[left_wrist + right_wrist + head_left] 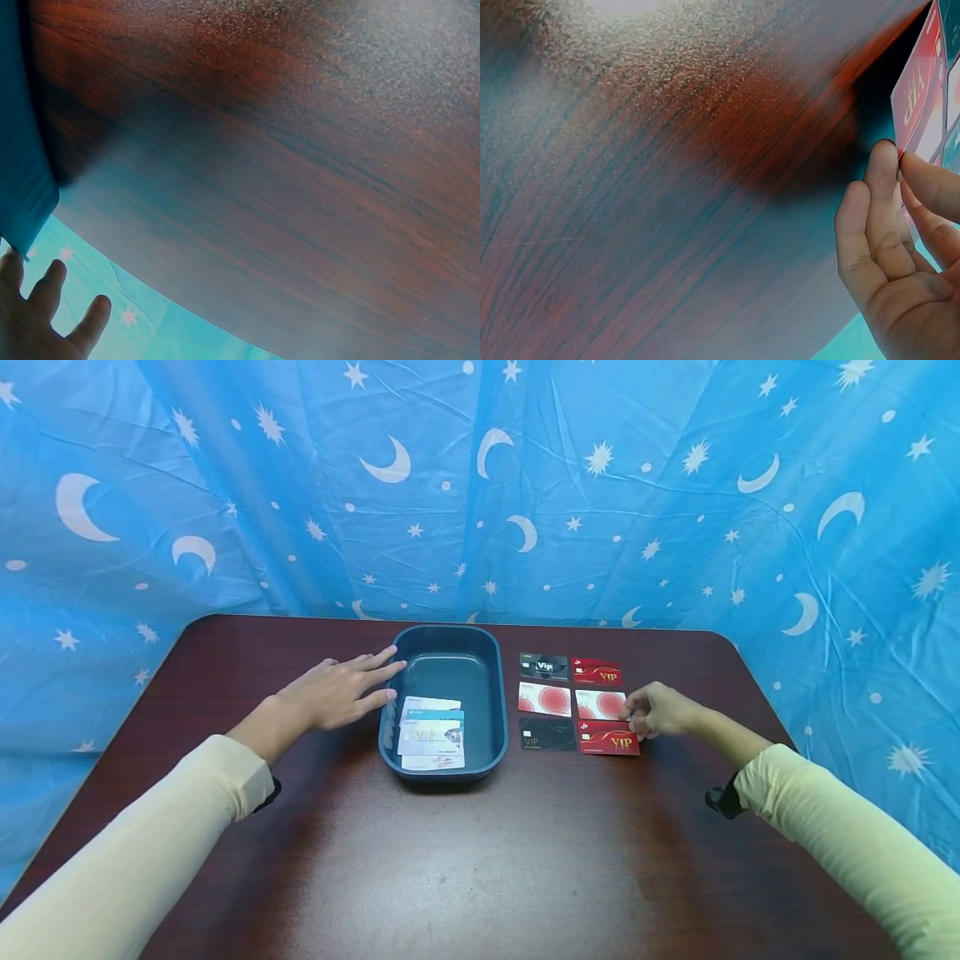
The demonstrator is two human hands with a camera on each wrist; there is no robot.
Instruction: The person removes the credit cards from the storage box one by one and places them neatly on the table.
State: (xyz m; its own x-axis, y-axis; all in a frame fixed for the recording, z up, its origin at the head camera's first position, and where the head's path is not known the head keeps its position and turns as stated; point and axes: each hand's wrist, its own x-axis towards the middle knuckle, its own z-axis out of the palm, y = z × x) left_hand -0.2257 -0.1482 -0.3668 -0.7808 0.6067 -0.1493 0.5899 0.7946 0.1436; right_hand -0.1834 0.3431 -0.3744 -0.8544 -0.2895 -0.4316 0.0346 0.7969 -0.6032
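Observation:
My right hand (658,710) pinches the right edge of a red VIP card (606,739) between thumb and finger. In the right wrist view that red card (916,101) is tilted up off the table. Above it lies a white card with a pink circle (598,703), close to my fingertips. My left hand (336,692) is spread with straight fingers at the left rim of a dark blue tray (501,693). Inside the tray's near half, several white and blue cards (431,737) overlap. The left wrist view catches only some fingers (46,292) beside the tray's wall.
Beside the pinched card lies a black VIP card (547,735). Farther back are another white pink-circle card (544,699), a dark Vip card (544,667) and a second red VIP card (596,672). A blue curtain (480,485) hangs behind the brown table (465,868).

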